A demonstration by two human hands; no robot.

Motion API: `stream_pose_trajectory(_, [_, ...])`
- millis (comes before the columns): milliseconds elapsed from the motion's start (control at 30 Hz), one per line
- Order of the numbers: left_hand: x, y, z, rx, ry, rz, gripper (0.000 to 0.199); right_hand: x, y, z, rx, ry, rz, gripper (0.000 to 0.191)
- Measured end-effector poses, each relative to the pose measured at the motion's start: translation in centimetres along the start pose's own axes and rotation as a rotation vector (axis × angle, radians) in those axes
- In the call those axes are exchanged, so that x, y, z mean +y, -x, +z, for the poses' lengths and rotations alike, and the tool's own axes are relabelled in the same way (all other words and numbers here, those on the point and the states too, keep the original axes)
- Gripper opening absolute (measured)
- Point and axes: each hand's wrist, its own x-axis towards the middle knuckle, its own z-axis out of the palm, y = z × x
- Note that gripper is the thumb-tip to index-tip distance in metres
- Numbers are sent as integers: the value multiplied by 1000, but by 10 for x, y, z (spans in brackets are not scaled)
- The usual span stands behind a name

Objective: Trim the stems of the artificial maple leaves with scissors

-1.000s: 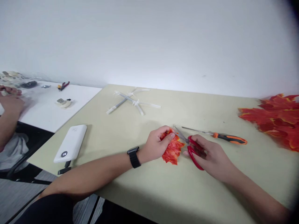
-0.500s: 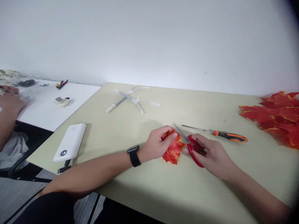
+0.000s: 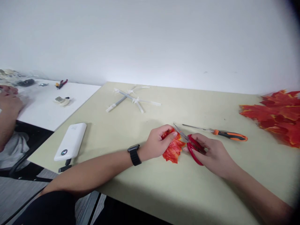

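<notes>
My left hand (image 3: pixel 157 142) pinches a red-orange artificial maple leaf (image 3: pixel 173 150) on the pale green tabletop (image 3: pixel 187 193), with the thumb across its upper part. My right hand (image 3: pixel 209 153) holds red-handled scissors (image 3: pixel 192 148) with the fingers through the loops. The steel blades point up and left, beside the leaf's top edge. Whether they cut into it cannot be told. Just beyond the scissors lies an orange-and-black screwdriver (image 3: pixel 228 135).
A heap of similar red leaves (image 3: pixel 274 117) lies at the right. White plastic tubes with cable ties (image 3: pixel 131 100) and a white power bank (image 3: pixel 70 146) lie on the table. On a white table at the left, a co-worker's hand (image 3: pixel 9 101) works near red-handled pliers (image 3: pixel 61 83).
The view has tilted slightly, so everything sits a little higher in the frame. My hands, the leaf and the scissors keep nearly the same positions relative to each other.
</notes>
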Motion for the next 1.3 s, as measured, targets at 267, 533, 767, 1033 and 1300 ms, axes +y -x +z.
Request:
stream_pose_trajectory(267, [2, 0, 0, 9, -22, -25, 27, 0, -1, 0, 2, -6, 7, 27])
stream_pose_trajectory(533, [2, 0, 0, 8, -36, -63, 28, 1, 0, -1, -2, -20, 12, 27])
stream_pose_trajectory(767, [0, 0, 0, 2, -39, -60, 28, 1, 0, -1, -1, -21, 1, 27])
stream_pose_trajectory(1033, [2, 0, 0, -6, -11, -69, 28, -2, 0, -1, -1, -39, -6, 23])
stream_pose_trajectory(1300, [2, 0, 0, -1, -11, -67, 29, 4, 1, -1, 28, -24, 11, 25])
